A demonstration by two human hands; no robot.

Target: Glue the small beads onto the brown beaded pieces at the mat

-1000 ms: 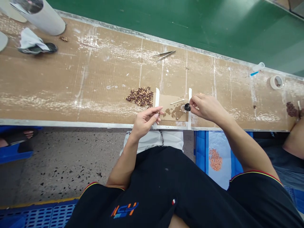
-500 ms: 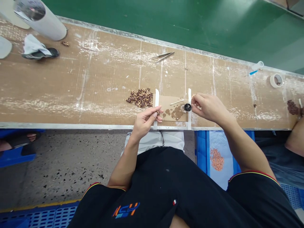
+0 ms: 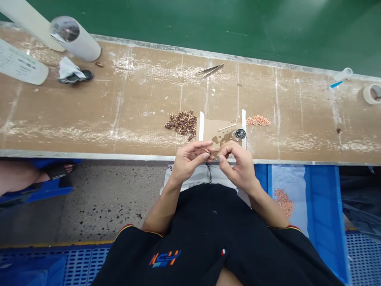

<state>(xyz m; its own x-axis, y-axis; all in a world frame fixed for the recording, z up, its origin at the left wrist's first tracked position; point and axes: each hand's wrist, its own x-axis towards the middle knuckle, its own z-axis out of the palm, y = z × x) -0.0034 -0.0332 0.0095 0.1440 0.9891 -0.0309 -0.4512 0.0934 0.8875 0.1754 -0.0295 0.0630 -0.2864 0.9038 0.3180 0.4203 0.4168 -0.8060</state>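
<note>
My left hand (image 3: 188, 161) pinches a small brown-and-gold piece (image 3: 207, 151) between thumb and fingers, just over the table's front edge. Close beside it, my right hand (image 3: 238, 163) has thumb and forefinger pressed together; whatever they hold is too small to make out. Beyond the hands lies a stained cardboard sheet (image 3: 210, 126) with a cotton swab (image 3: 226, 127) on it. A small round pot of black stuff (image 3: 240, 133) stands at the sheet's right side. Left of the sheet is a heap of brown-and-gold pieces (image 3: 182, 122); to its right, a pile of small orange-pink pieces (image 3: 258, 120).
Tweezers (image 3: 210, 70) lie farther back on the cardboard-covered table (image 3: 149, 91). White cylinders (image 3: 86, 45) and a cloth (image 3: 69, 69) are at the far left, a tape roll (image 3: 372, 94) at the far right. Beside my lap, a blue crate (image 3: 324, 206) holds more orange pieces. Another person's foot (image 3: 68, 168) shows at left.
My right hand has moved from beside the black pot, left and toward me, to meet my left hand. The orange-pink pile it covered now shows. The left hand came slightly nearer my body.
</note>
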